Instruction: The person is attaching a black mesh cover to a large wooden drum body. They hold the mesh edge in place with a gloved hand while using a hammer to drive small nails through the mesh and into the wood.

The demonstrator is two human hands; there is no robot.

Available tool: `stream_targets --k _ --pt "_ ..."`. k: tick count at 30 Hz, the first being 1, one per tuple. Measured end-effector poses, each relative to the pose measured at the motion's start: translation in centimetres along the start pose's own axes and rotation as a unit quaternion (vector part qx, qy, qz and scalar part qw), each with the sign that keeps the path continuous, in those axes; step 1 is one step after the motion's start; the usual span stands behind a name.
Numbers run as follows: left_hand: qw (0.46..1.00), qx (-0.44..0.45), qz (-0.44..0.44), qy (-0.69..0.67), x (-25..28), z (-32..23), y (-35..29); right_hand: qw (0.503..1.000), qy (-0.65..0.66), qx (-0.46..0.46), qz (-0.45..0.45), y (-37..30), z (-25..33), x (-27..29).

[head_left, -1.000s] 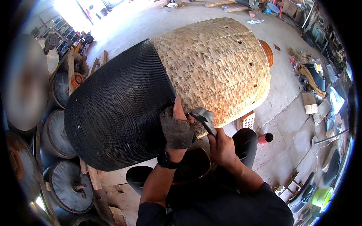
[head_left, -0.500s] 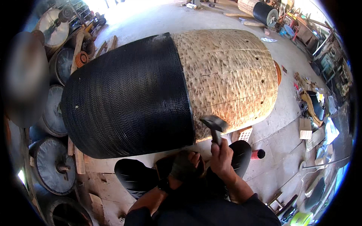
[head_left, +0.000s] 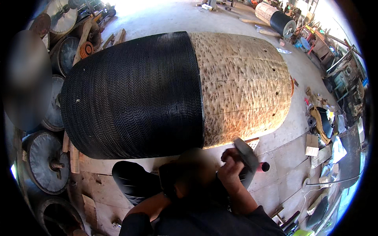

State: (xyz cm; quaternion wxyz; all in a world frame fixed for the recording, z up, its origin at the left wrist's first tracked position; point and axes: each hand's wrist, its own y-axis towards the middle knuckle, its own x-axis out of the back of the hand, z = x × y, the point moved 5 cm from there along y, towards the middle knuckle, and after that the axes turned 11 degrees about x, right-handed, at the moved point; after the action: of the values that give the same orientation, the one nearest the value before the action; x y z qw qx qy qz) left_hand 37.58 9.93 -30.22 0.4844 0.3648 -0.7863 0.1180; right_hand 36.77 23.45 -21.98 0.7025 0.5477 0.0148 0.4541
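My right hand (head_left: 230, 168) is closed round a hammer, and the hammer's head (head_left: 246, 151) is raised above my right knee, apart from the roller. Before me lies a large barrel-shaped roller. Black, finely ridged wrapping (head_left: 134, 94) covers its left part, and its right part is bare, pitted wood (head_left: 244, 86) with a few dark holes. Between my knees, close to the roller's near side, my left hand (head_left: 180, 190) is largely lost in a dark blur. Its fingers and anything in them are hidden.
Metal-ended rollers (head_left: 46, 163) line the left side beside wooden beams (head_left: 74, 157). A red cylinder with a dark end (head_left: 263, 167) stands near my right knee. Rightward lie a cardboard box (head_left: 312, 144) and scrap. A smaller part-wrapped roller (head_left: 275, 19) sits far right.
My right hand has lifted the hammer off the wood near the wrapping's edge, back toward me and to the right. My left hand's fingers, visible before, are now obscured. The whole view has shifted slightly.
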Motion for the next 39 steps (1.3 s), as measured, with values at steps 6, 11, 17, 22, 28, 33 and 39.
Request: stream_targets --k 6,11,17,22,28,33,39 --pt "1.000 0.001 -0.006 0.003 -0.8 0.6 -0.2 0.980 0.097 -0.175 0.011 -0.4 0.5 0.1" --pt "1.000 0.001 -0.007 -0.003 -0.5 0.7 0.1 0.993 0.017 -0.118 0.021 0.5 -0.2 -0.9" --pt "1.000 0.008 -0.011 -0.005 -0.6 1.0 -0.4 0.973 0.088 -0.210 0.023 -0.4 1.1 0.2" --pt "1.000 0.010 -0.020 -0.017 -0.1 0.9 -0.3 0.985 -0.071 -0.119 0.100 -0.9 -0.8 -0.6" --pt "0.992 0.035 -0.107 -0.060 5.4 0.9 0.6 0.977 0.053 -0.194 0.063 -0.5 1.1 0.2" --pt "0.954 -0.003 -0.290 -0.074 14.1 4.3 3.5 0.991 -0.021 -0.126 0.049 -1.5 -0.8 -1.5" --pt "0.916 -0.053 -0.397 0.019 22.0 5.2 7.0 0.969 0.046 -0.235 0.057 -0.6 0.8 0.1"
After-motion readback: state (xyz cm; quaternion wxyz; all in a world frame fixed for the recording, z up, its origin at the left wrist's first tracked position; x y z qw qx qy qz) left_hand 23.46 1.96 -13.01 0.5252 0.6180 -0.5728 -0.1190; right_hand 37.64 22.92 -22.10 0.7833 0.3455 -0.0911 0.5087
